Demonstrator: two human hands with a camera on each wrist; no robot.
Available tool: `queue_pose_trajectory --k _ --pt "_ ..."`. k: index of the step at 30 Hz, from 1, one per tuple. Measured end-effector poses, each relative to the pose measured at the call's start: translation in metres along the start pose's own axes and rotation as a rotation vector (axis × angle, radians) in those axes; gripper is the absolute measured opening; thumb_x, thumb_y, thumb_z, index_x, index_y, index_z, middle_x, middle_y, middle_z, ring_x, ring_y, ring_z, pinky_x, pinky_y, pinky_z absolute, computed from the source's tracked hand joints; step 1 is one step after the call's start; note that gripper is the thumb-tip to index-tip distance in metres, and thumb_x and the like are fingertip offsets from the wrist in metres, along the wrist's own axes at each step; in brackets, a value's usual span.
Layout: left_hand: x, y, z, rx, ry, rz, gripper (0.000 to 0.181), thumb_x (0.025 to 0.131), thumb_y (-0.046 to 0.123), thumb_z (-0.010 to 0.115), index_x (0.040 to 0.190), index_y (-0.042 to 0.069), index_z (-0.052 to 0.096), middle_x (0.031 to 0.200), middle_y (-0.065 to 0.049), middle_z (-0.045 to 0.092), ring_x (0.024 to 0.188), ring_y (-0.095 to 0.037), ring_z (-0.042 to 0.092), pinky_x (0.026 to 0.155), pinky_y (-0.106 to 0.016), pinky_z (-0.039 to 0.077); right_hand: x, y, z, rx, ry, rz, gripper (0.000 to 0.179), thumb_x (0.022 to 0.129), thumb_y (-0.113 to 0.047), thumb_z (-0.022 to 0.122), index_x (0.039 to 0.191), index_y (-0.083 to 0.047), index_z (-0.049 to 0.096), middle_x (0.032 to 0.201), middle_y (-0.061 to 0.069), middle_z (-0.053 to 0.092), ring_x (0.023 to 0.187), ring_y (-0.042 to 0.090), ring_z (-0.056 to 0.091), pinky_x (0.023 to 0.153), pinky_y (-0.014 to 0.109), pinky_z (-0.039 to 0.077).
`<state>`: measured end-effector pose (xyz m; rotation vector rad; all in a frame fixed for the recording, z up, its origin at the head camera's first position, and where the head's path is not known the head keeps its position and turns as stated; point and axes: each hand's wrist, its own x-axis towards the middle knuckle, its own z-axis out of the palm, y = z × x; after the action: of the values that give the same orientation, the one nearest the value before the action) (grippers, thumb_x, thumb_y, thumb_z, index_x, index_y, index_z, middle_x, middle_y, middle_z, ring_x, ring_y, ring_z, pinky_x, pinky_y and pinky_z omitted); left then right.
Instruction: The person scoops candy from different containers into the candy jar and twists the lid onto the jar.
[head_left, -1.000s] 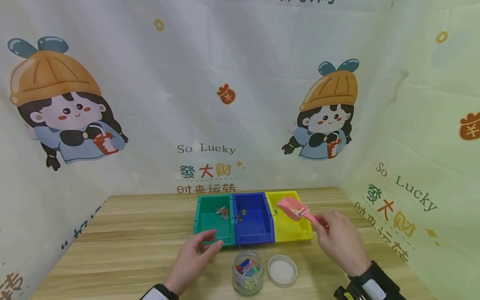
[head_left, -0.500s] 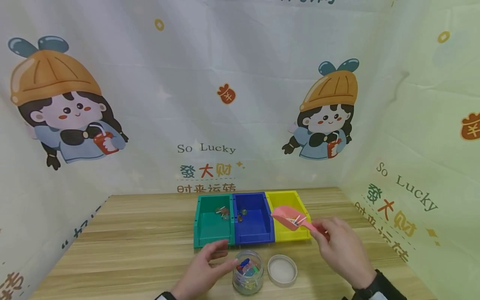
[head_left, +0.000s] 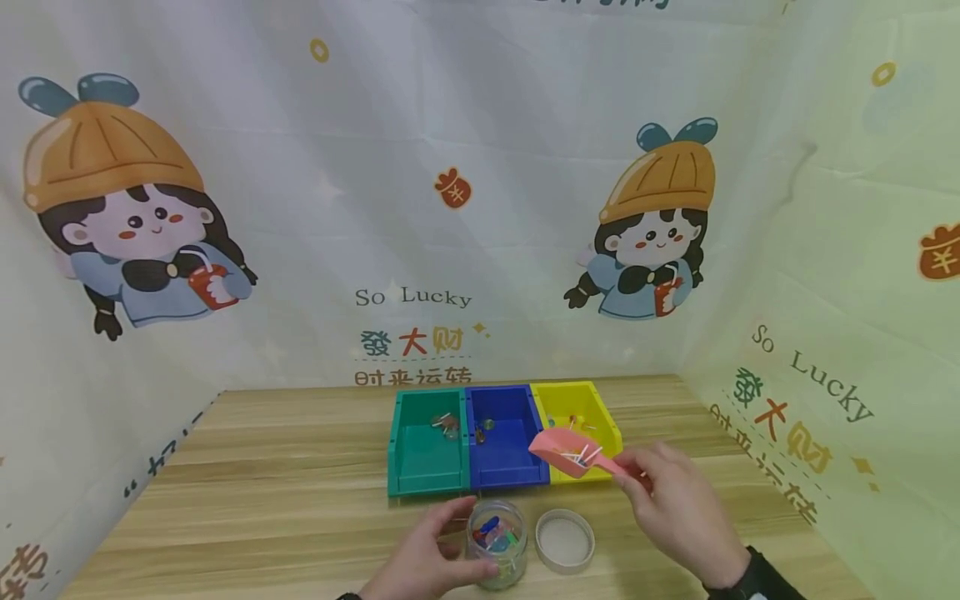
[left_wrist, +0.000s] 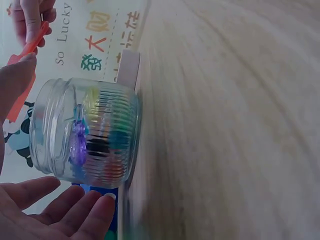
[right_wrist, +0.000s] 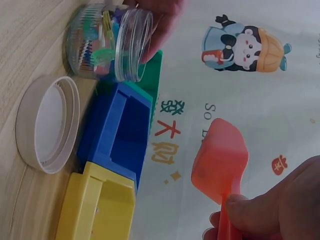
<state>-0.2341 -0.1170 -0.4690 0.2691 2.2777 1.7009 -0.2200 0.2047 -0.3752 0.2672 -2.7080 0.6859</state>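
Note:
My right hand (head_left: 678, 500) pinches the handle of a pink scoop (head_left: 558, 448), held over the front of the yellow bin (head_left: 611, 425). Thin white sticks lie in its bowl. On the table a clear ribbed glass jar (left_wrist: 85, 132) stands without its lid, with small colourful pieces inside. My left hand (head_left: 431, 554) is at the jar's left side, thumb in front and fingers behind. In the left wrist view those fingers (left_wrist: 75, 212) are spread and nearly straight, close to the glass. The white lid (head_left: 565, 542) lies just right of the jar.
Behind the jar, a green bin (head_left: 427, 467) and a blue bin (head_left: 510, 477) stand in a row with the yellow one. Small items lie in all three. A printed curtain (head_left: 525, 250) hangs behind the wooden table (head_left: 247, 500) and along its sides.
My left hand has moved right and toward me, from in front of the green bin to the jar. My right hand has brought the scoop down and leftward, toward me.

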Motion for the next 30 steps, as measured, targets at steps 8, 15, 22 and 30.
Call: queue_pose_trajectory --k 8,15,22,30 --pt "0.005 -0.002 0.004 -0.016 -0.014 0.0 0.092 0.086 0.028 0.097 0.159 0.001 0.05 0.15 -0.021 0.061 0.129 -0.035 0.068 0.104 -0.047 0.064 -0.004 -0.009 0.0 0.008 -0.018 -0.026 0.012 0.102 -0.021 0.08 0.112 -0.015 0.081 0.098 -0.004 0.07 0.085 0.012 0.054 0.07 0.025 0.047" --pt "0.007 -0.002 0.005 0.032 0.017 -0.008 0.082 0.087 0.026 0.096 0.156 0.006 0.055 0.147 -0.014 0.063 0.13 -0.032 0.066 0.106 -0.05 0.062 -0.008 -0.015 0.002 -0.01 -0.047 -0.036 0.008 0.102 -0.023 0.08 0.11 -0.02 0.081 0.098 -0.007 0.068 0.087 0.01 0.053 0.073 0.026 0.048" --pt "0.008 -0.003 0.004 0.033 0.009 0.006 0.077 0.088 0.025 0.095 0.153 0.008 0.058 0.146 -0.013 0.064 0.13 -0.031 0.065 0.107 -0.05 0.062 -0.01 -0.021 0.003 -0.05 -0.065 -0.078 0.007 0.101 -0.023 0.081 0.108 -0.023 0.081 0.099 -0.009 0.068 0.091 0.01 0.052 0.077 0.03 0.051" --pt "0.007 -0.003 0.004 0.048 0.003 0.014 0.077 0.088 0.024 0.095 0.154 0.007 0.058 0.147 -0.016 0.061 0.129 -0.034 0.067 0.104 -0.049 0.063 -0.013 -0.023 0.002 -0.104 -0.037 -0.164 0.009 0.099 -0.019 0.082 0.107 -0.024 0.082 0.097 -0.012 0.066 0.096 0.009 0.052 0.084 0.033 0.055"
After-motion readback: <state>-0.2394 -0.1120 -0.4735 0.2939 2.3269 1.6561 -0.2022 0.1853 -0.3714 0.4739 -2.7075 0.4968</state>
